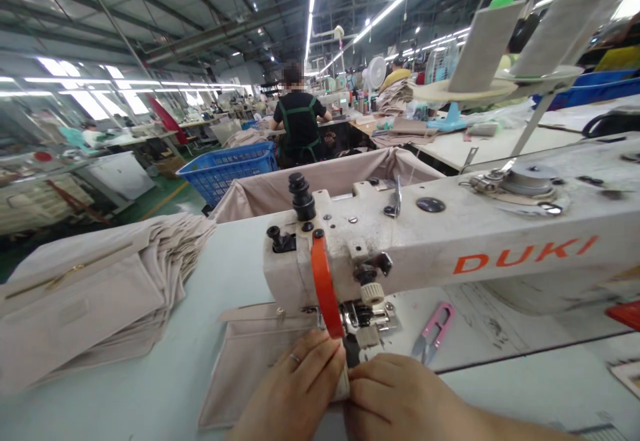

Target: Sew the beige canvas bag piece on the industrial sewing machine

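A beige fabric piece (pixel 235 367) with a zipper along its far edge lies under the front of the white sewing machine (pixel 410 241). My left hand (pixel 300 381) bears down on its right side, fingers closed together at the edge, a ring on one finger. My right hand (pixel 395 391) has its fingers curled in on the same edge, close to my left fingertips; the fingertips are hidden. Just beyond both hands are the presser foot area (pixel 360 324) and an orange guard strip (pixel 325 287). Pink thread snips (pixel 436 331) lie to the right of my right hand.
A stack of beige fabric pieces (pixel 110 287) lies at left on the table. Behind the machine are a fabric-lined bin (pixel 250 194) and a blue basket (pixel 225 171). Thread cones (pixel 483 47) stand at upper right. A person (pixel 300 117) sits ahead, facing away.
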